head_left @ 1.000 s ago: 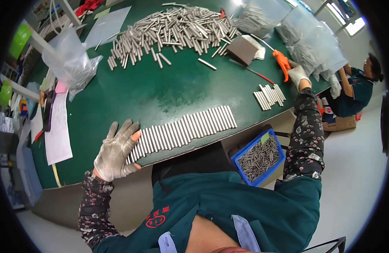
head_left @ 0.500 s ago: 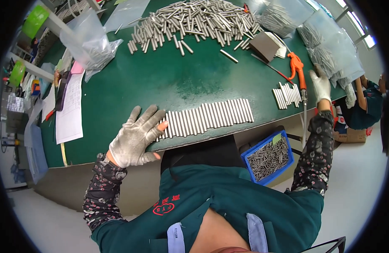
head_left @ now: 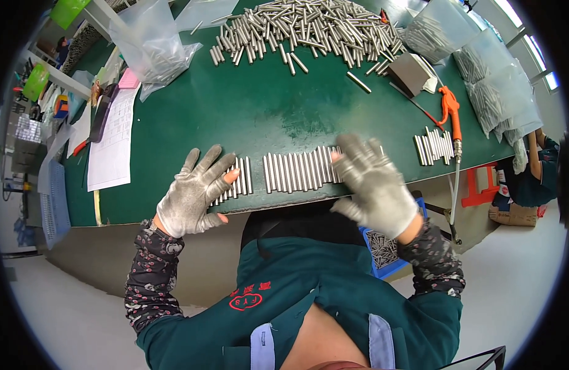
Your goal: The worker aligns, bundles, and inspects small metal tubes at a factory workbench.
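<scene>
A row of shiny metal pins (head_left: 300, 171) lies side by side along the near edge of the green table. My left hand (head_left: 195, 191), in a grey-white glove with bare fingertips showing, rests spread over the left end, where a few pins (head_left: 242, 177) stand apart from the rest by a gap. My right hand (head_left: 374, 188), gloved the same way, lies flat with fingers stretched over the right end of the row and hides the pins there. Neither hand grips anything that I can see.
A big heap of pins (head_left: 309, 31) covers the far table. To the right are an orange air gun (head_left: 450, 111), a small pin group (head_left: 433, 148), a brown block (head_left: 408, 74) and bagged pins (head_left: 491, 102). A blue bin (head_left: 392, 268) sits below. Papers (head_left: 113, 142) lie left.
My right hand has come from beside the air gun to the right end of the row. A gap has opened between the leftmost pins and the others. The view has shifted slightly.
</scene>
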`<state>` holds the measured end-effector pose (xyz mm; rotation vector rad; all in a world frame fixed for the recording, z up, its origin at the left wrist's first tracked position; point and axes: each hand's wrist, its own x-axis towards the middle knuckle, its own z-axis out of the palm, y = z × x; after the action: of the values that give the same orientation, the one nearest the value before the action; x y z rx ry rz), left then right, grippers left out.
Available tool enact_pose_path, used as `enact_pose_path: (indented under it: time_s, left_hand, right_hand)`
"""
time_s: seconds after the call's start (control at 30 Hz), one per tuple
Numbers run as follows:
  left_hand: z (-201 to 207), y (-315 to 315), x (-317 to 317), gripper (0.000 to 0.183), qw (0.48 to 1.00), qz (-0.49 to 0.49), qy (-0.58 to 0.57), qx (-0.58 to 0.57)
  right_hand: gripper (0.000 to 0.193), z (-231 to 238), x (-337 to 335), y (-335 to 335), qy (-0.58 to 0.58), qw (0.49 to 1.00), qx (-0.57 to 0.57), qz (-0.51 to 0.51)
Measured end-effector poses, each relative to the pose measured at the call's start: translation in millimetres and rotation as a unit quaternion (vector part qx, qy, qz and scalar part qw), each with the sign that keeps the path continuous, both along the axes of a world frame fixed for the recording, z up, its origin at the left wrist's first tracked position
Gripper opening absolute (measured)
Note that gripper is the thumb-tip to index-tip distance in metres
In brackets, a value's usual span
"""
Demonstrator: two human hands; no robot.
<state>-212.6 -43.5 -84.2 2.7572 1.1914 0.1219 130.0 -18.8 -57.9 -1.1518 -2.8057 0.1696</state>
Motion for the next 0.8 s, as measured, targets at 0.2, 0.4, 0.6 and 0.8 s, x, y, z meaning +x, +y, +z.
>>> enact_pose_path:
  time_s: [0.2,0.4,0.6,0.8]
  left_hand:
    - [0.2,3.4,-0.1,0.077,1.000,-0.010,-0.010,0.012]
    - [-7.0,-7.0,-14.2,0.079,0.988,0.075,-0.130,0.037]
    - [-9.2,-22.1,-27.4,0.082,0.969,0.187,-0.146,0.069]
    - [-11.8,-21.4,-29.8,0.080,0.970,0.187,-0.149,0.042]
  right_hand:
    - [0.068,-9.2,-53.4,-31.2,0.072,0.980,-0.106,0.155]
    - [0.067,-12.0,-73.0,-31.0,0.095,0.985,-0.098,0.106]
    - [0.069,-16.0,-93.9,-29.6,0.074,0.986,-0.079,0.126]
    - [0.071,-9.6,-94.8,-26.9,0.089,0.986,-0.070,0.125]
